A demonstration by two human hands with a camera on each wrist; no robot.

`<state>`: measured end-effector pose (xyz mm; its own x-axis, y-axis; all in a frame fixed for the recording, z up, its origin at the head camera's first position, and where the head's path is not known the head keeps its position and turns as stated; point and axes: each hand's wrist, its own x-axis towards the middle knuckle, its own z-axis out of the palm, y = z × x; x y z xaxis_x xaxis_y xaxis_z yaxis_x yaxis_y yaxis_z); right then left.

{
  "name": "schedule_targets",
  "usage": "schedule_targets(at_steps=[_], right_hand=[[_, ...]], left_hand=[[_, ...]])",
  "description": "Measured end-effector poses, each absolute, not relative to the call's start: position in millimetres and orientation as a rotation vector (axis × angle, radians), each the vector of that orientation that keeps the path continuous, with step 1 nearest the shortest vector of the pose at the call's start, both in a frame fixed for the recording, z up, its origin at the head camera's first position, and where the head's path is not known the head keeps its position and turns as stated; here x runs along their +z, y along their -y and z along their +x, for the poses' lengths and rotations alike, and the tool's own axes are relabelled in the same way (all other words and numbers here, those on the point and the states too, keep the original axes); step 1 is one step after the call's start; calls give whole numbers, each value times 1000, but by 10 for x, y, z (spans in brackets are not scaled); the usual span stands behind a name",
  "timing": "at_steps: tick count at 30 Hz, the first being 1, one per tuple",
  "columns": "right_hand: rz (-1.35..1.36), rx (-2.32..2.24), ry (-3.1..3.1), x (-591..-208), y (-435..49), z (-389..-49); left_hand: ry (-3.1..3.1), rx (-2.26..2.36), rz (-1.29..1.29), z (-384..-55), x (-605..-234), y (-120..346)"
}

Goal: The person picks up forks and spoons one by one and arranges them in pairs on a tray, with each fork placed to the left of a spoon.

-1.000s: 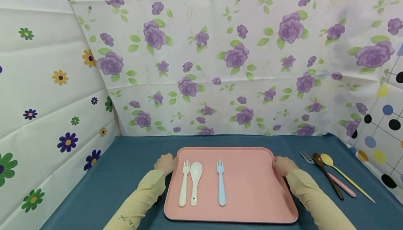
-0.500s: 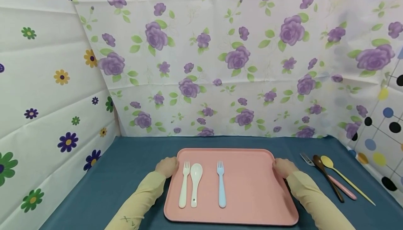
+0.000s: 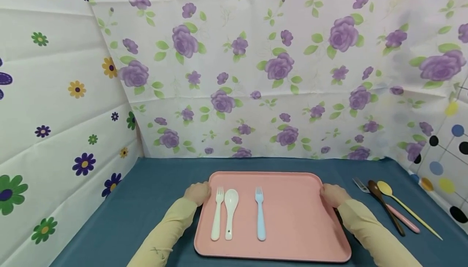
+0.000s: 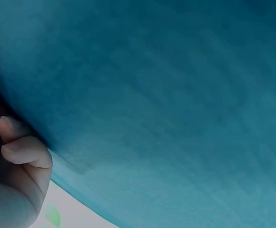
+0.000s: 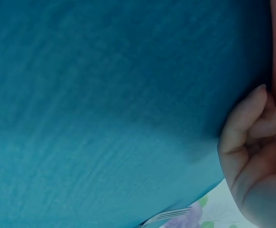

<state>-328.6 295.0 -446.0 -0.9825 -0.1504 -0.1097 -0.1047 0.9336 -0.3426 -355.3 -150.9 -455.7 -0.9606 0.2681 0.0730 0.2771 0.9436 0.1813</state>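
A pink rectangular tray [image 3: 300,218] lies on the dark teal cloth. My left hand [image 3: 197,194] grips its left rim near the far corner, and my right hand [image 3: 334,196] holds the right rim at the matching spot. Curled fingers show at the tray edge in both wrist views, on the left hand [image 4: 26,161] and the right hand [image 5: 252,137]. On the tray's left part a white fork [image 3: 216,220] lies beside a white spoon [image 3: 230,212]. Nearer the middle is a light blue fork [image 3: 261,218]. Parts of the fingers under the rim are hidden.
Right of the tray lie a brown spoon [image 3: 387,210], a yellow long-handled spoon [image 3: 409,208] and a pink-handled fork [image 3: 404,218], partly crossing. The teal cloth [image 3: 161,177] covers the table. A floral curtain [image 3: 248,76] rises along the back edge.
The head view has turned slightly to the left. Both hands keep their hold on the tray, and the tray and cutlery stay in place on the cloth.
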Motion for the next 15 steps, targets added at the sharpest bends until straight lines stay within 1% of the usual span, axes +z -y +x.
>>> schedule_targets(at_steps=[8,15], right_hand=[[-79,-862,-2809,-4501,-3113,-3324],[-25,-914,-2767,-4362,-3202,-3293]], left_hand=[[3076,-298,-406,-3549,-4527,1405],[3083,-284,-414,-3553,-4500,1342]])
